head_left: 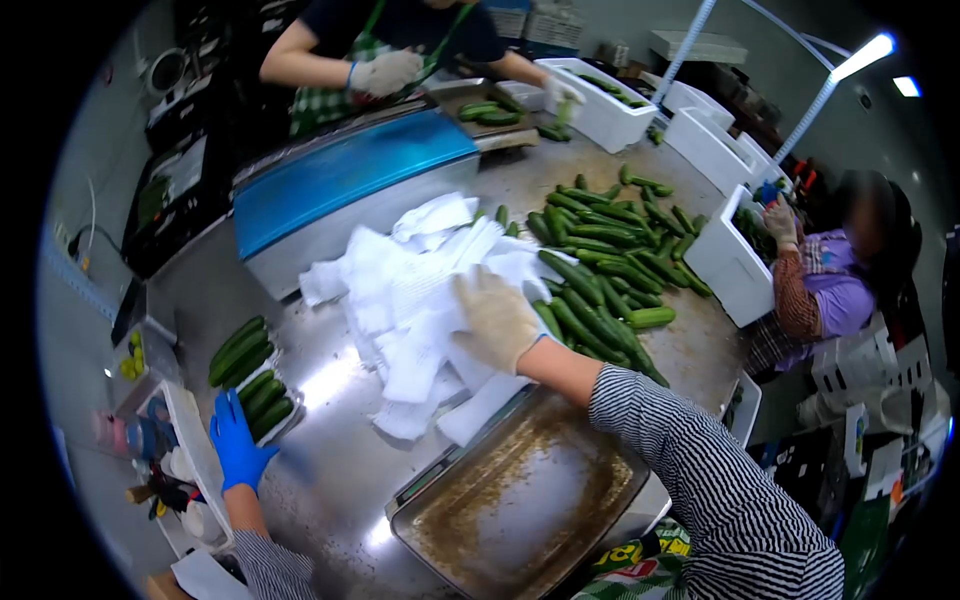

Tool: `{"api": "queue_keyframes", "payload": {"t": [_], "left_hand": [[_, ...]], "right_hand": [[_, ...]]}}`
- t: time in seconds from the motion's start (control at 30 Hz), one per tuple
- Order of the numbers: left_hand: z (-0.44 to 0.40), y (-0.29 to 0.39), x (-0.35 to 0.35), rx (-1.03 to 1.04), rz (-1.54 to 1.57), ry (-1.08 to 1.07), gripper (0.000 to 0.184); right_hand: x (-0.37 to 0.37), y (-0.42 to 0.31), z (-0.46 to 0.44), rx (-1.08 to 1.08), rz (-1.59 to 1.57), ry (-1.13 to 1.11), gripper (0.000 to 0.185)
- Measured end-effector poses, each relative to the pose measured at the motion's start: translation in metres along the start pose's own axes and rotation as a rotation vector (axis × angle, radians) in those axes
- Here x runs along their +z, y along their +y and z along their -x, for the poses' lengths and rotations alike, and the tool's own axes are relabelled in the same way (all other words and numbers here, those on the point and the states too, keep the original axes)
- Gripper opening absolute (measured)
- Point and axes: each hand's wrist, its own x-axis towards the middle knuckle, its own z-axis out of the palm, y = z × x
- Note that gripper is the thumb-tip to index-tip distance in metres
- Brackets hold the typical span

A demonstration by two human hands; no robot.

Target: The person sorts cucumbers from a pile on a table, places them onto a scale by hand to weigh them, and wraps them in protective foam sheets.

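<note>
My left hand (240, 440), in a blue glove, lies open with fingers apart at the near-left edge of a small white tray (284, 424) of cucumbers (262, 398). Whether it touches them I cannot tell. Just beyond is another group of cucumbers (240, 352) in a row. My right hand (497, 318), in a cream glove and slightly blurred, is stretched out over a heap of white ribbed sheets (390, 300). Its fingers are extended and I see nothing gripped. Right of it spreads a large pile of loose cucumbers (610, 240). A stained metal tray (520, 500) sits closest to me.
A blue-topped box (355, 175) stands at the back left. Across the metal table (330, 470), a gloved co-worker (390, 72) works; another person (830, 270) is at the right beside a white foam box (722, 255). A bin of small items (185, 470) lines the left edge.
</note>
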Motion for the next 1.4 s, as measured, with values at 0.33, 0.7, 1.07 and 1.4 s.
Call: {"api": "queue_keyframes", "payload": {"t": [0.33,0.7,1.07,1.4], "left_hand": [[0.009,0.235,-0.077,0.22,0.496,0.238,0.052],[-0.055,0.398,-0.031,-0.2,1.122,0.238,0.043],[-0.076,0.386,-0.038,-0.421,0.457,0.552,0.067],[0.004,0.546,-0.102,0.148,0.195,0.38,0.081]], "right_hand": [[0.002,0.075,0.024,0.05,-0.408,0.244,0.028],[-0.034,0.085,0.075,-0.161,-1.072,0.211,0.087],[-0.06,0.179,0.067,0.02,-0.496,0.035,0.056],[-0.046,0.282,0.045,0.017,-0.881,-0.196,0.04]]}}
